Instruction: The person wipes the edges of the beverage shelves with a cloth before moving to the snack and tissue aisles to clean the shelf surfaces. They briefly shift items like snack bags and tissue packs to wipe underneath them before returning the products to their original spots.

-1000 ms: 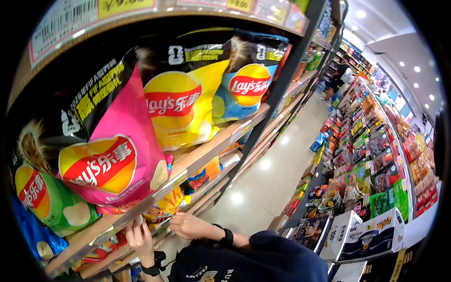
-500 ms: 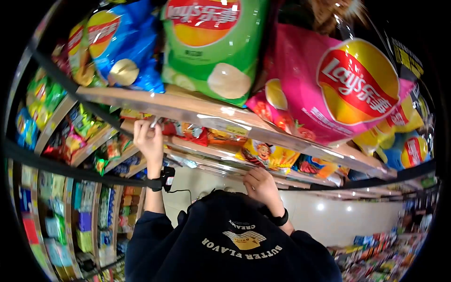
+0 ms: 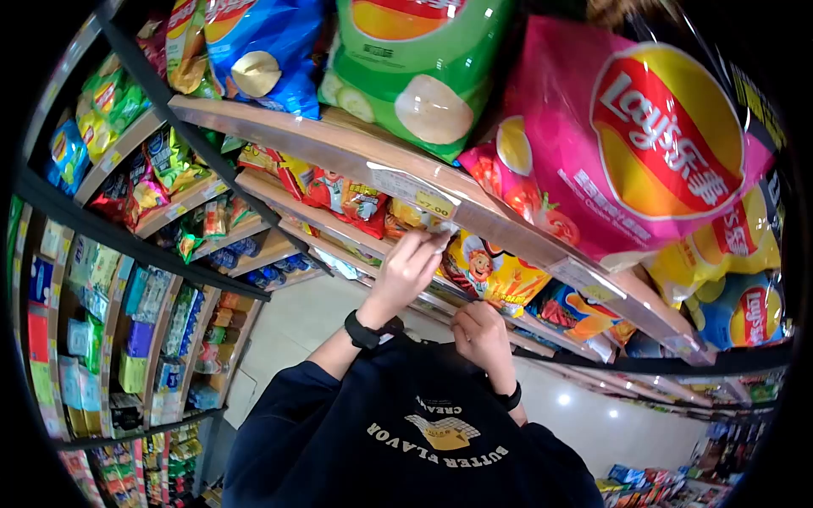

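My left hand (image 3: 406, 269) is closed in a pinch just below the upper shelf edge. A small crumpled white piece (image 3: 442, 229), perhaps tissue, shows at its fingertips. Close above the hand is a price label (image 3: 415, 191) on the shelf front. To its right a yellow snack bag (image 3: 495, 269) with a cartoon chef sits on the lower shelf. My right hand (image 3: 481, 333) is curled near the bottom of that bag, in front of my chest; whatever its fingers hold, if anything, is hidden.
Big chip bags stand on the top shelf (image 3: 279, 135): a blue bag (image 3: 262, 59), a green bag (image 3: 415, 76) and a pink bag (image 3: 627, 144). Red snack bags (image 3: 345, 200) lie lower down. A black rail (image 3: 169, 254) and more stocked shelves (image 3: 144, 339) are at left.
My left hand has moved right along the shelf edge, from the left end to beside the yellow bag, with the white piece in its fingers. My right hand has shifted slightly right and down.
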Motion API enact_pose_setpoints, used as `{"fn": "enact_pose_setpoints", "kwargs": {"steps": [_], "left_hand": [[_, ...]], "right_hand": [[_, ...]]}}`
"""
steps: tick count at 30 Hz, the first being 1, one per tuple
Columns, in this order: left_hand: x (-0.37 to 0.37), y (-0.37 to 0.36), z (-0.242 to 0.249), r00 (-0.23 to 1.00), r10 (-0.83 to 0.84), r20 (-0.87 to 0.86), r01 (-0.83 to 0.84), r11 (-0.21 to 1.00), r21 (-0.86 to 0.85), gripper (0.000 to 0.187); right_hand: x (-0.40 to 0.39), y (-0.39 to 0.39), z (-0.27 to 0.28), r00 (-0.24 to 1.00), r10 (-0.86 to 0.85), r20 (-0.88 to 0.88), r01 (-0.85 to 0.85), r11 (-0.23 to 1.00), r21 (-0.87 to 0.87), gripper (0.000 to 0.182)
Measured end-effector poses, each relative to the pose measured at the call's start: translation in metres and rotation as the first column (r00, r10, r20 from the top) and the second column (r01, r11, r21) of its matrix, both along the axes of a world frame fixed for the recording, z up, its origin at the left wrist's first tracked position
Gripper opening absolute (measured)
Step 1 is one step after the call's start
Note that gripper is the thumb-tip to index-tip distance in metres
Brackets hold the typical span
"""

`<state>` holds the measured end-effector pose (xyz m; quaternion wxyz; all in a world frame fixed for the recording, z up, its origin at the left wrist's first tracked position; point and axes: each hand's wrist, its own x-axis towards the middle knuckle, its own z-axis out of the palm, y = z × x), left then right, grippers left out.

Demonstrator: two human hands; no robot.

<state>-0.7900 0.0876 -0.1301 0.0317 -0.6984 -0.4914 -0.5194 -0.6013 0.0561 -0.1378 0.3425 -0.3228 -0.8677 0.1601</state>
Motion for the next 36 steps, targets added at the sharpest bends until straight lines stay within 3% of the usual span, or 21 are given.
{"fn": "enact_pose_setpoints", "kwargs": {"steps": [3,6,7,9,10,13,15,19,26,29,36], "left_hand": [[-0.014,-0.006,0.006,0.999,0.041,0.019,-0.04,0.999,-0.021,0.033],[-0.054,-0.018,0.001,0.982,0.181,0.059,-0.182,0.983,0.0,0.032],[-0.067,-0.027,0.004,0.963,0.25,0.103,-0.245,0.967,-0.065,0.034],[-0.098,-0.038,0.004,0.924,0.362,0.127,-0.365,0.931,0.002,0.035],[-0.113,-0.048,0.002,0.881,0.421,0.217,-0.409,0.907,-0.102,0.033],[-0.162,-0.079,0.005,0.774,0.621,0.127,-0.627,0.779,0.011,0.03],[-0.193,-0.106,-0.002,0.648,0.732,0.209,-0.738,0.672,-0.065,0.03],[-0.253,-0.175,-0.01,0.409,0.9,0.147,-0.907,0.419,-0.037,0.033],[-0.327,-0.303,-0.017,0.029,0.994,0.109,-0.998,0.035,-0.051,0.034],[-0.338,-0.346,-0.019,-0.093,0.984,0.152,-0.996,-0.093,-0.011,0.035],[-0.331,-0.41,-0.044,-0.32,0.929,0.186,-0.947,-0.308,-0.093,0.034]], "right_hand": [[-0.008,0.003,-0.002,0.997,0.07,-0.029,-0.07,0.998,0.007,0.007],[-0.02,0.004,-0.007,0.98,0.197,0.023,-0.197,0.98,-0.028,0.006],[-0.027,0.005,-0.008,0.973,0.228,0.024,-0.227,0.973,-0.03,0.006],[-0.044,0.009,-0.008,0.958,0.286,0.022,-0.285,0.958,-0.033,0.006],[-0.051,0.01,-0.008,0.949,0.314,0.019,-0.313,0.949,-0.037,0.006],[-0.076,0.009,-0.01,0.923,0.383,0.032,-0.382,0.923,-0.039,0.007],[-0.094,0.008,-0.011,0.906,0.419,0.054,-0.417,0.908,-0.046,0.007],[-0.141,0.001,-0.017,0.862,0.504,0.061,-0.5,0.863,-0.069,0.008],[-0.247,-0.023,-0.014,0.723,0.689,0.057,-0.683,0.724,-0.099,0.005],[-0.298,-0.038,-0.011,0.628,0.774,0.083,-0.77,0.633,-0.082,0.004],[-0.39,-0.066,-0.007,0.385,0.921,0.062,-0.915,0.389,-0.108,0.004]]}}
